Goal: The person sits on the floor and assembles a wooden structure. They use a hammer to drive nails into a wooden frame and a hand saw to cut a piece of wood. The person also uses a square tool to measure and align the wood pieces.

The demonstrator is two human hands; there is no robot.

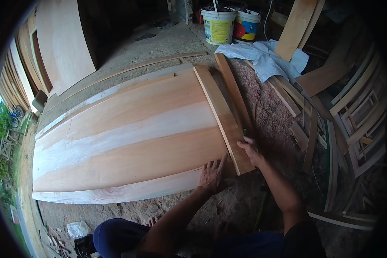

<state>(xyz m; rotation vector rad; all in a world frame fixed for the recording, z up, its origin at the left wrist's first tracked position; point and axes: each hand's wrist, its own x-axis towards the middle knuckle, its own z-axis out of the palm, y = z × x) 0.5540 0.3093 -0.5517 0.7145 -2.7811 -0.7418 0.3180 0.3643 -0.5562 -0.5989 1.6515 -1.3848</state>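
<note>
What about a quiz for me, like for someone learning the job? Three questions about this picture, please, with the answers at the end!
1. True or false: the left hand is squeezed into a fist beside the wooden panel.
2. Fill the gap: outdoors at the far left, near the greenery, there is a blue ____.
3. Pick one. The left one of the two white buckets has a label that is mostly: A) purple, B) yellow, C) black.

Key:
1. False: its fingers are spread out, at the panel's near right corner.
2. Bicycle.
3. B.
</note>
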